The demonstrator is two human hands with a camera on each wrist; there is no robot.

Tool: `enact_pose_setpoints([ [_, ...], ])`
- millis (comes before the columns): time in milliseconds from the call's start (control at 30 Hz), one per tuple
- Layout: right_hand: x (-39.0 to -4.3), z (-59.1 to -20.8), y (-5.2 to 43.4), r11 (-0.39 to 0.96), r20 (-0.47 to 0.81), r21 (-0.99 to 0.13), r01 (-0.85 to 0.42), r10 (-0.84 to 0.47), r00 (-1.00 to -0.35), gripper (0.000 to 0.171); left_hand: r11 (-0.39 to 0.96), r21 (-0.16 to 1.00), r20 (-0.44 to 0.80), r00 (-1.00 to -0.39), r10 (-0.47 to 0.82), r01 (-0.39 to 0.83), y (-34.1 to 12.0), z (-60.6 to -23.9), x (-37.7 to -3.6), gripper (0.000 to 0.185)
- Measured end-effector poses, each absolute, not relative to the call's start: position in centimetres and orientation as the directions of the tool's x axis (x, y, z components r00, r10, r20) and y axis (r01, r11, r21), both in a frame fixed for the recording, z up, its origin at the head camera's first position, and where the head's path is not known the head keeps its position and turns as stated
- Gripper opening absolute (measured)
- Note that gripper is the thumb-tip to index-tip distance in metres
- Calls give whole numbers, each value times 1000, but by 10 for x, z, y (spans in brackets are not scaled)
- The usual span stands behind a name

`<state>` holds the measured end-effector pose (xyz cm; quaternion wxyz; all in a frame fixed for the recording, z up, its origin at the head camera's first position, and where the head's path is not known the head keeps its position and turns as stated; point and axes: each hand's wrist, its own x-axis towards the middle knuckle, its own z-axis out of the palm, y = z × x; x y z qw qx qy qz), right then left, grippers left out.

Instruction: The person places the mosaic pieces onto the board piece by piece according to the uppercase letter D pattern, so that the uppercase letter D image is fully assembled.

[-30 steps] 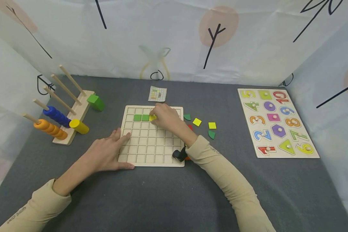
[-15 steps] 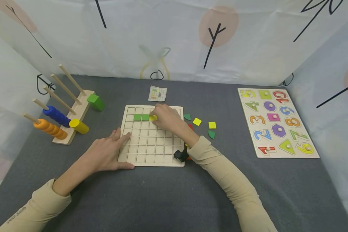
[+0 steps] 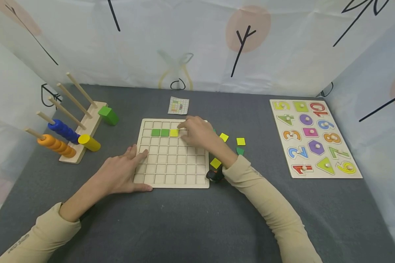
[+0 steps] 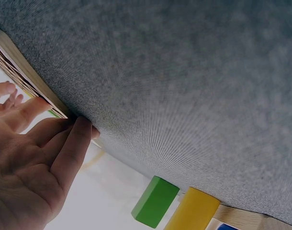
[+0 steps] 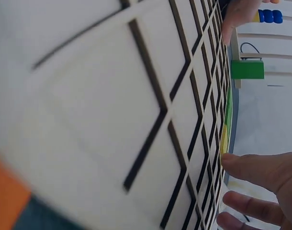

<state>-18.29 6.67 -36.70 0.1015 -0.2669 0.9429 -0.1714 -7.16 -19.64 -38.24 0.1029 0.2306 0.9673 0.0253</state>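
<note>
A wooden grid board (image 3: 168, 169) lies on the grey table. In one of its upper rows sit two green square tiles (image 3: 155, 132) and, right beside them, a yellow square tile (image 3: 173, 133). My left hand (image 3: 121, 171) rests along the board's left edge with fingers and thumb spread, and the left wrist view shows its fingers against that edge. Over the upper right of the board is my right hand (image 3: 199, 133), its fingertips just right of the yellow tile. The right wrist view shows its thumb and fingers (image 5: 253, 206) apart, with nothing seen between them.
Loose yellow tiles (image 3: 240, 141) and green pieces (image 3: 240, 151) lie right of the board, some behind my right arm. A small pattern card (image 3: 178, 106) is above it. A peg stacker (image 3: 91, 118) stands left; a number puzzle (image 3: 316, 138) lies right.
My right hand has let go of the yellow tile and shifted right, leaving it in its square beside the green ones. The left hand stays in place.
</note>
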Motion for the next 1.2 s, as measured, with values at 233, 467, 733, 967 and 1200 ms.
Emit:
enact_pose_setpoints([
  [233, -184, -368, 96, 832, -107, -371, -413, -480, -871, 36, 893, 96, -192, -872, 451, 441, -197, -382, -71, 114],
  [467, -183, -371, 128, 846, -86, -378, -377, -438, -895, 37, 895, 90, -201, -872, 447, 438, -196, -383, -72, 115],
  [733, -180, -371, 146, 847, -124, -406, -342, -422, -898, 33, 897, 84, -206, -873, 443, 435, -196, -382, -72, 115],
  [967, -180, -371, 148, 825, -123, -450, -341, -436, -892, 26, 895, 88, -202, -872, 445, 437, -196, -382, -72, 115],
  [1200, -185, -373, 155, 785, -118, -533, -317, -440, -890, 30, 894, 82, -199, -872, 447, 440, -197, -383, -72, 115],
])
